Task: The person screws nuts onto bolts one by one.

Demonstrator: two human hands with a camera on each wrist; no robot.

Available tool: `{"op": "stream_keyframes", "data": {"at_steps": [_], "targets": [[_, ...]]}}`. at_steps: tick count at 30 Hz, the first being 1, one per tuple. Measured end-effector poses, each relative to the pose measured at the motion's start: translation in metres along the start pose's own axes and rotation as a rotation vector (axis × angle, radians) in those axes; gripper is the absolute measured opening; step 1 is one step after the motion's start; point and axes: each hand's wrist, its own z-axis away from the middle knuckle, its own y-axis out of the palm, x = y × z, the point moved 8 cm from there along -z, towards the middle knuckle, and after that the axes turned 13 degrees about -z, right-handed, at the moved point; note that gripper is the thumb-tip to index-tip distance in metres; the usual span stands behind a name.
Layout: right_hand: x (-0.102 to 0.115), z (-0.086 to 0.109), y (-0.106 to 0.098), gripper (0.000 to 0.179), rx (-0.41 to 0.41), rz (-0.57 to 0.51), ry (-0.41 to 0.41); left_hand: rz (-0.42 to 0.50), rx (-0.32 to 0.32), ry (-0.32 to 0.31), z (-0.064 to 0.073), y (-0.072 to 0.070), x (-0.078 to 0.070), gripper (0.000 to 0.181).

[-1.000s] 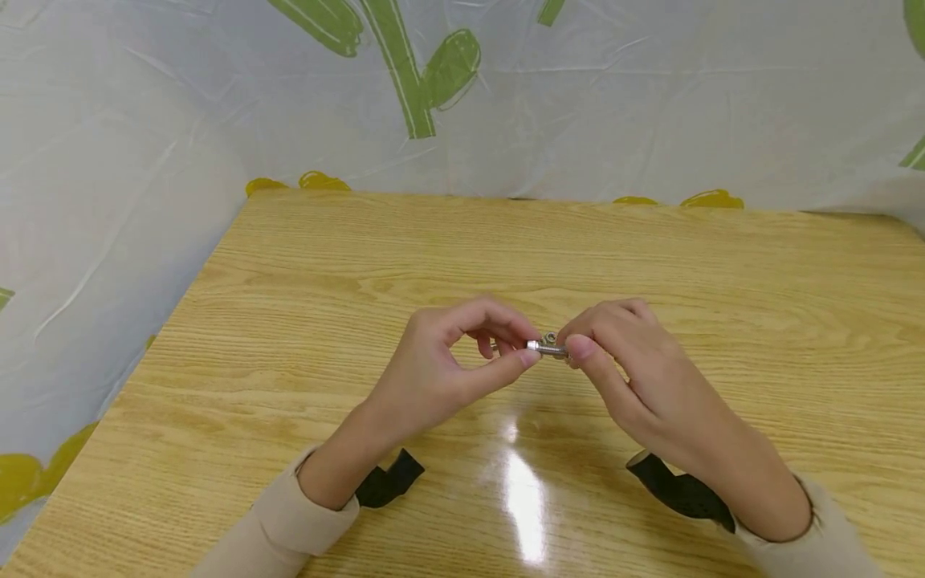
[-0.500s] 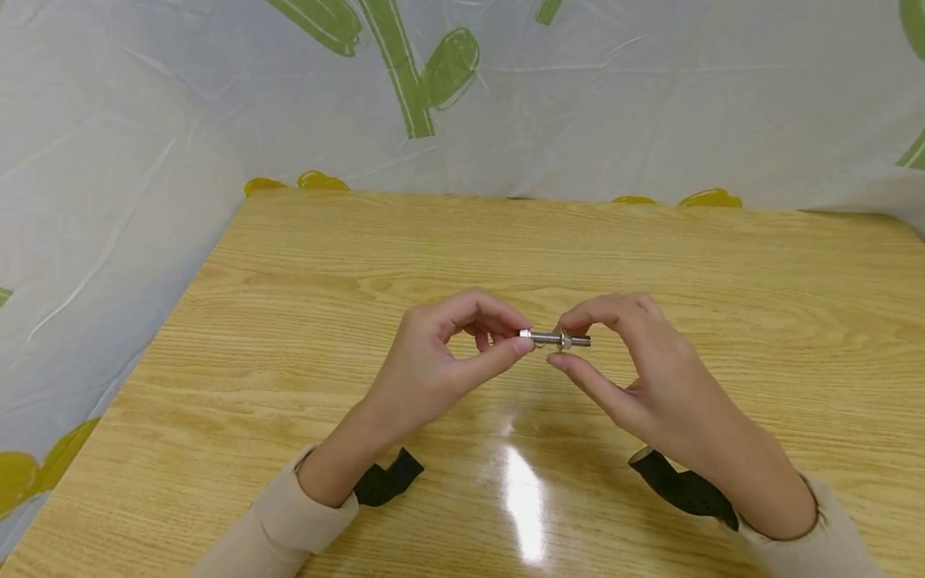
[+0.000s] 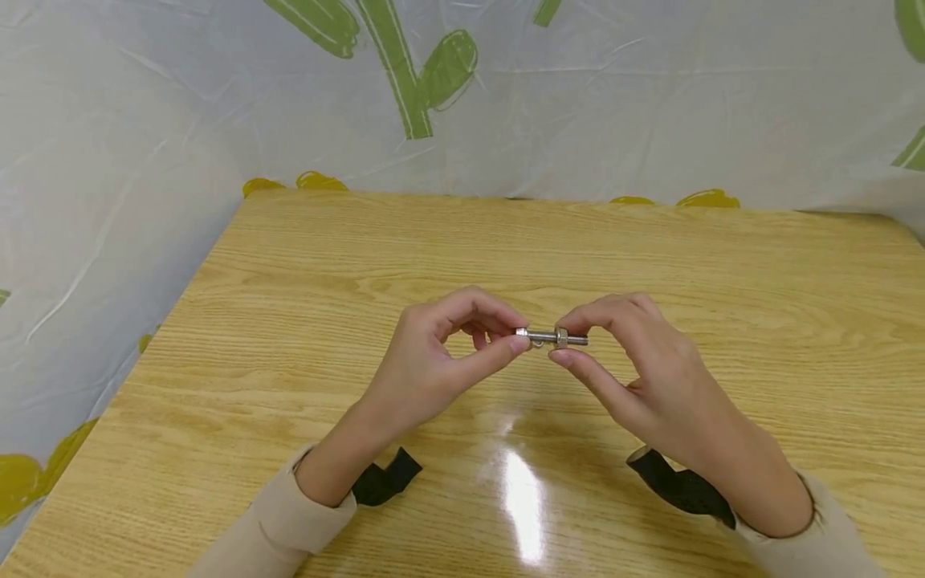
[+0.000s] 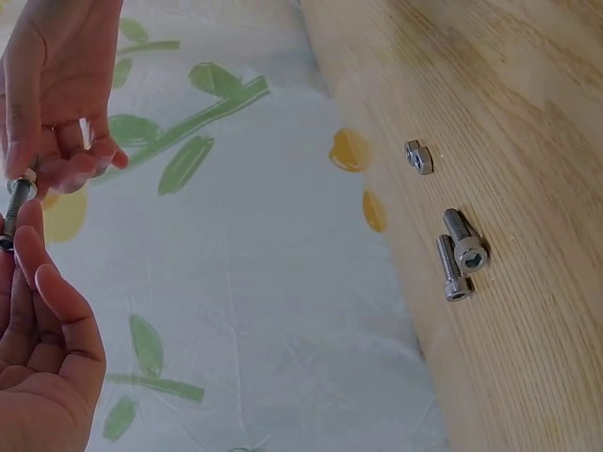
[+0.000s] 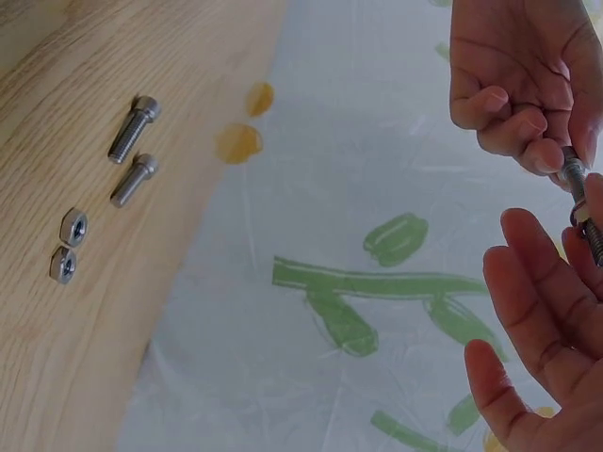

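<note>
In the head view, a silver socket head bolt (image 3: 539, 336) lies sideways between my hands, with a hex nut (image 3: 561, 338) on its shank. My left hand (image 3: 433, 353) pinches the bolt's head between thumb and forefinger. The right hand (image 3: 636, 361) has its thumb and forefinger at the nut, and the bolt's threaded end sticks out past it. Two more bolts (image 4: 454, 273) and two loose nuts (image 4: 423, 161) lie on the table in the left wrist view. In the head view these are mostly hidden behind the hands and the held bolt.
The wood-grain table (image 3: 347, 257) spreads under both hands. A pale sheet with green leaf prints (image 3: 578, 104) hangs beyond its far edge and along the left side. Black straps (image 3: 390, 478) stick out by the wrists.
The right fingers, which covered the threaded end, have spread so the nut and bolt tip show. The bolt has moved slightly up and left with the left hand, and the nut has turned a little.
</note>
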Motion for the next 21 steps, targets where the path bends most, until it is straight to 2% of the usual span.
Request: {"op": "stream_keyframes", "data": {"at_steps": [12,16,19,21], "targets": [[-0.009,0.005,0.005,0.006,0.019,-0.023,0.037,0.01,0.004,0.019,0.0,0.003,-0.002,0.009],[-0.013,0.007,0.005,0.009,0.013,-0.017,0.055,-0.004,0.001,0.032,0.0,0.004,-0.002,0.009],[-0.017,0.009,0.004,0.006,0.028,0.014,0.104,-0.012,0.0,0.034,0.0,0.004,-0.002,0.009],[-0.02,0.01,0.003,0.014,0.041,0.041,0.15,-0.019,-0.001,0.033,0.0,0.004,-0.002,0.008]]}}
